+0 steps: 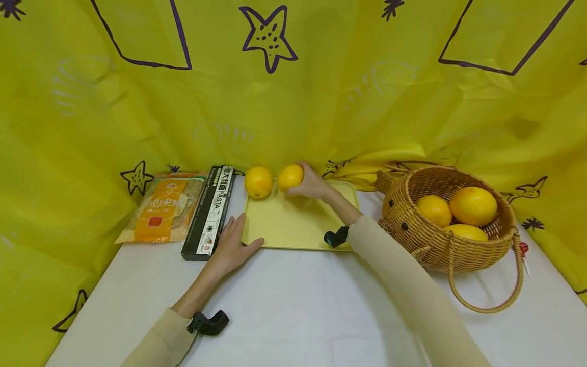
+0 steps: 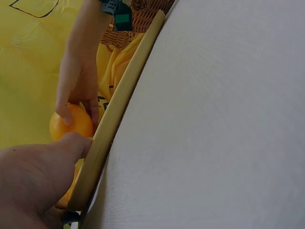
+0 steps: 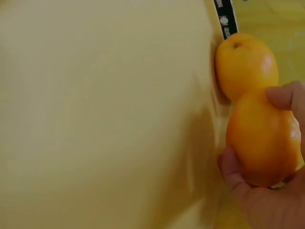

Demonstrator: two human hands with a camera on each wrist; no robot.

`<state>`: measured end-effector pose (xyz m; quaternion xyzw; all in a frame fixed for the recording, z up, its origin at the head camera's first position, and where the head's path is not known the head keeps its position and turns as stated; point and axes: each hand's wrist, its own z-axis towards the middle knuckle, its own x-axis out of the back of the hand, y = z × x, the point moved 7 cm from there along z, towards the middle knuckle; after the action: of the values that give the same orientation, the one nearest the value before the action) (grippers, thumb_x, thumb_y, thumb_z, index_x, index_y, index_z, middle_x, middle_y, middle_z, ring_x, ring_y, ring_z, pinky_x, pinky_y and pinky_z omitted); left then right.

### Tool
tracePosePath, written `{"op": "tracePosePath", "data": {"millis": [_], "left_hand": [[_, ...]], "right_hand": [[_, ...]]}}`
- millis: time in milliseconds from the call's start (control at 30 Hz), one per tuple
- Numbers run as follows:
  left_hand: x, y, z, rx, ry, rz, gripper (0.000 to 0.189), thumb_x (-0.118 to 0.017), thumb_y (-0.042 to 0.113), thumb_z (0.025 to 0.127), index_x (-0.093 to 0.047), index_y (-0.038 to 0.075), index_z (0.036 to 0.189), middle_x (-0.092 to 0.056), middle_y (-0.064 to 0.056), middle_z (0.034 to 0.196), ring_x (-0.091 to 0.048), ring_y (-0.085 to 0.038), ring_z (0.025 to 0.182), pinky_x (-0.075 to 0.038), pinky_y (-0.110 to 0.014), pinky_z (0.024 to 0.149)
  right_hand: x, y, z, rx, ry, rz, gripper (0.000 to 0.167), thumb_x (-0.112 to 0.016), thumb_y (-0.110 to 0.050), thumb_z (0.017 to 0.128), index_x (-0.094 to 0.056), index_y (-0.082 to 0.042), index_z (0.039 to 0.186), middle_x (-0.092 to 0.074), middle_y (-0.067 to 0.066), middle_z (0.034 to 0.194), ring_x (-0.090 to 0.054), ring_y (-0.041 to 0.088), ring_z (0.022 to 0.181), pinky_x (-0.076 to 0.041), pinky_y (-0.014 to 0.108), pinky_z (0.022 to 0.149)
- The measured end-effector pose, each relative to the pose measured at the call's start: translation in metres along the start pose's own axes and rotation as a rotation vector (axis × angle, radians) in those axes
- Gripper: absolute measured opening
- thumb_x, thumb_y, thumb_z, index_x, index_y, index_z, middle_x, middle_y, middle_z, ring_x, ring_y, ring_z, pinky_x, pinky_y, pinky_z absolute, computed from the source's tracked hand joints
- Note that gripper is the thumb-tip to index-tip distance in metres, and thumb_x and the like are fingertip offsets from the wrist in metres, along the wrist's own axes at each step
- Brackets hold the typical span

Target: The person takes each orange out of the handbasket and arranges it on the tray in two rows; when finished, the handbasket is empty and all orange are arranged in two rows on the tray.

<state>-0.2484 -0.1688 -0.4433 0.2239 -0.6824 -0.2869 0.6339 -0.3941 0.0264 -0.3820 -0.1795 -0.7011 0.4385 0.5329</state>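
Observation:
My right hand (image 1: 313, 184) grips an orange (image 1: 290, 177) at the back edge of a pale yellow tray (image 1: 300, 230). In the right wrist view, thumb and fingers curl round this orange (image 3: 262, 138). A second orange (image 1: 259, 182) sits just left of it, at the tray's back left corner. My left hand (image 1: 233, 245) rests at the front left corner, fingers spread and thumb along the front edge. From the left wrist, the thumb of the left hand (image 2: 35, 174) lies at the tray's rim (image 2: 119, 105).
A wicker basket (image 1: 468, 257) with several yellow-orange fruits stands at the right, its handle hanging forward. Left of the tray lie a black pasta box (image 1: 208, 214) and a bag of dry noodles (image 1: 162, 209). A yellow patterned cloth (image 1: 321, 102) hangs behind the white table (image 1: 293, 306).

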Motion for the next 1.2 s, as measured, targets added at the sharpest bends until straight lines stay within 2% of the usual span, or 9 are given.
{"op": "tracePosePath", "data": {"millis": [167, 400, 700, 1067, 1200], "left_hand": [[-0.001, 0.002, 0.000, 0.001, -0.003, -0.001, 0.090, -0.061, 0.041, 0.092, -0.011, -0.001, 0.155, -0.013, -0.023, 0.162, 0.000, -0.040, 0.151, -0.001, -0.061, 0.121], [-0.002, 0.003, 0.000, 0.002, -0.004, -0.002, 0.090, -0.061, 0.042, 0.092, -0.012, -0.001, 0.154, -0.014, -0.022, 0.162, -0.002, -0.040, 0.151, -0.004, -0.059, 0.121], [0.000, 0.003, -0.001, 0.012, -0.018, 0.004, 0.092, -0.061, 0.044, 0.092, -0.010, -0.001, 0.155, -0.012, -0.022, 0.162, 0.000, -0.039, 0.151, -0.003, -0.061, 0.121], [-0.001, 0.002, -0.002, 0.009, -0.014, 0.009, 0.091, -0.060, 0.043, 0.092, -0.010, -0.001, 0.155, -0.012, -0.023, 0.162, 0.000, -0.040, 0.151, -0.003, -0.061, 0.121], [0.001, 0.002, -0.003, 0.008, -0.011, 0.012, 0.092, -0.061, 0.043, 0.092, -0.010, -0.001, 0.155, -0.013, -0.023, 0.162, -0.001, -0.040, 0.151, -0.004, -0.060, 0.121]], "right_hand": [[-0.005, 0.006, 0.007, -0.010, -0.043, -0.046, 0.093, -0.075, -0.020, 0.078, -0.018, -0.003, 0.150, -0.037, 0.020, 0.145, -0.048, 0.032, 0.124, -0.042, 0.046, 0.107], [-0.010, 0.003, 0.013, 0.028, -0.038, -0.151, 0.092, -0.074, -0.017, 0.077, -0.020, -0.001, 0.150, -0.039, 0.023, 0.144, -0.046, 0.034, 0.127, -0.041, 0.046, 0.108], [-0.014, -0.001, 0.012, -0.013, -0.078, -0.179, 0.100, -0.071, -0.021, 0.081, -0.006, -0.003, 0.155, -0.023, 0.025, 0.155, -0.030, 0.036, 0.141, -0.029, 0.048, 0.118], [-0.015, 0.002, 0.013, -0.018, -0.044, -0.151, 0.105, -0.075, -0.024, 0.080, -0.004, -0.002, 0.155, -0.021, 0.025, 0.157, -0.027, 0.036, 0.144, -0.027, 0.047, 0.120], [-0.007, -0.006, 0.004, -0.011, 0.015, -0.168, 0.102, -0.075, -0.026, 0.082, -0.007, -0.001, 0.154, -0.019, 0.024, 0.158, -0.022, 0.036, 0.147, -0.024, 0.047, 0.121]]}}
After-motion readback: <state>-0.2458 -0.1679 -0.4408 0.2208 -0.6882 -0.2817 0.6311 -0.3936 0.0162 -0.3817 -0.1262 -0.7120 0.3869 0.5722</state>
